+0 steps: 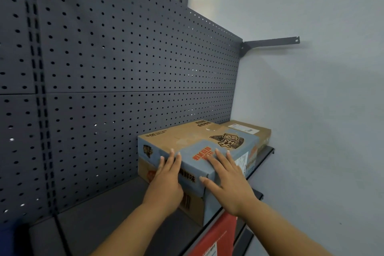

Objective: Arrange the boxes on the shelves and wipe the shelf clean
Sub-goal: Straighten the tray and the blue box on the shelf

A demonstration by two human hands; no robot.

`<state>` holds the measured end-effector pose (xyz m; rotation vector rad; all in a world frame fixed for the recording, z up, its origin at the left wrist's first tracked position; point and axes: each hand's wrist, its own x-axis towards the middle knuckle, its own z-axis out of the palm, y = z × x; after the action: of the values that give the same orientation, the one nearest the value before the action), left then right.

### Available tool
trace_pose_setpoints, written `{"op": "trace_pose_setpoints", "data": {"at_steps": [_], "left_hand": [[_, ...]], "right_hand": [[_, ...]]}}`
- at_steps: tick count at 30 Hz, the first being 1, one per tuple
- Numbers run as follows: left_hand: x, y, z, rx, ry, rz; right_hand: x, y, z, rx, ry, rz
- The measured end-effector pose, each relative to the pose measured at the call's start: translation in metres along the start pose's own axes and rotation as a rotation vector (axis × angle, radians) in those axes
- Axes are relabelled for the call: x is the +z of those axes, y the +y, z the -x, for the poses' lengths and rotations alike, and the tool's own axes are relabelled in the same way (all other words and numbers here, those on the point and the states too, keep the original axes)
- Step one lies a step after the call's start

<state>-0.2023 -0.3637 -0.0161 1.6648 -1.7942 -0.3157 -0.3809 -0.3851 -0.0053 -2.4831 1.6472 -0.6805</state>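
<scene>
A large blue and brown cardboard box (193, 143) lies on the dark grey shelf (108, 212), its far side near the pegboard back panel. My left hand (166, 181) presses flat against the box's near left side, fingers over the top edge. My right hand (226, 181) lies flat on the box's top near corner, fingers spread. Neither hand wraps around the box. Behind it, at the shelf's right end, sits a smaller plain brown box (251, 131) with a white label.
A dark perforated pegboard (124, 58) backs the shelf. A pale wall (322, 110) stands to the right, with a metal bracket (272, 42) fixed to it. A red box (216, 237) shows on a lower shelf under the front edge.
</scene>
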Motion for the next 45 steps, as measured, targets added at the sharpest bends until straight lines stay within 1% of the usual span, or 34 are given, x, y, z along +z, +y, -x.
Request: {"op": "trace_pose_setpoints", "data": {"at_steps": [11,16,20,22,25,27,31,33,37,41,45], "left_hand": [[0.048,0.028,-0.070,0.005,-0.072,-0.057],[0.063,0.032,-0.083,0.020,0.016,-0.035],[0.065,0.028,-0.081,0.021,0.034,-0.031],[0.061,0.028,-0.080,0.023,0.035,-0.012],[0.053,0.027,-0.074,0.061,0.053,-0.026],[0.048,0.025,-0.067,0.076,0.114,-0.047],[0.032,0.017,-0.049,0.049,0.245,-0.113],[0.020,0.008,-0.037,0.038,0.286,-0.138],[-0.012,-0.019,-0.007,-0.103,0.363,-0.218],[-0.050,-0.055,0.032,-0.299,0.428,-0.284],[-0.088,-0.091,0.074,-0.524,0.401,-0.344]], "right_hand": [[-0.014,0.080,-0.051,0.011,-0.051,0.044],[-0.017,0.091,-0.060,-0.064,-0.055,0.025],[-0.014,0.094,-0.063,-0.088,-0.021,0.023],[-0.016,0.093,-0.064,-0.104,-0.016,0.049],[-0.023,0.081,-0.067,-0.183,0.013,0.030],[-0.025,0.067,-0.070,-0.242,0.060,-0.019],[-0.023,0.029,-0.077,-0.359,0.182,-0.137],[-0.019,0.007,-0.078,-0.406,0.191,-0.182],[-0.001,-0.035,-0.079,-0.502,0.168,-0.256],[0.023,-0.080,-0.074,-0.531,0.105,-0.279],[0.046,-0.128,-0.064,-0.512,0.007,-0.361]]}}
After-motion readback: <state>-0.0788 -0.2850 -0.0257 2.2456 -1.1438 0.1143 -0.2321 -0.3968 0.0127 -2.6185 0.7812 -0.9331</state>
